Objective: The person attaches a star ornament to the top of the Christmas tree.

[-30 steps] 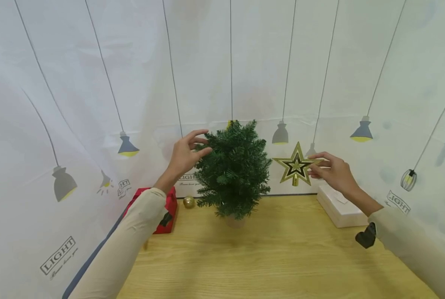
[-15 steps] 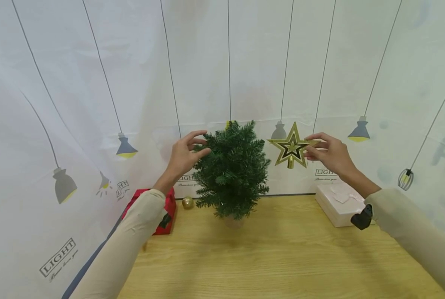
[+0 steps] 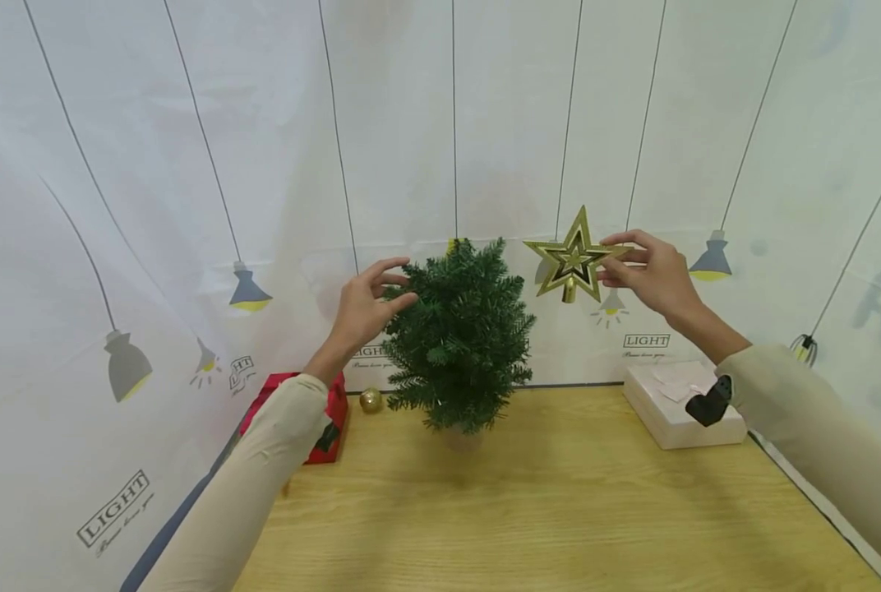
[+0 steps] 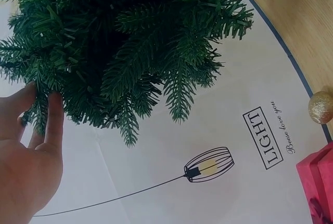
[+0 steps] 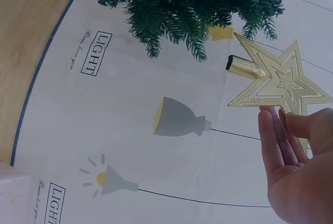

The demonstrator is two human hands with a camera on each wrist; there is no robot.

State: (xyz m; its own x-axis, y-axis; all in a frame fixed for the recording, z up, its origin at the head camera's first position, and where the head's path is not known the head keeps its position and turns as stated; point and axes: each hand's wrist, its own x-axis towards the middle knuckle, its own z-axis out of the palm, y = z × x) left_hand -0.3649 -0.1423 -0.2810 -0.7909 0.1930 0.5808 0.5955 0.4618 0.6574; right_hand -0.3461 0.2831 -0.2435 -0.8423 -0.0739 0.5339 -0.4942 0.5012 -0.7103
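In pinching right hand (image 3: 655, 275), hold gold star topper (image 3: 575, 260) by one point, socket (image 3: 569, 291) downward; with half-open left hand (image 3: 362, 308), steady artificial fir (image 3: 461, 337).

The wooden surface (image 3: 470, 510) bears a tree (image 3: 458, 337); left of it, a gold ball (image 3: 370, 400) and red box (image 4: 315, 174); right, a pale box (image 3: 673, 418).

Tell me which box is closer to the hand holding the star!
The pale pink box on the right, below the right hand pinching the gold star. The red box is farther away on the left, near the gold ball.
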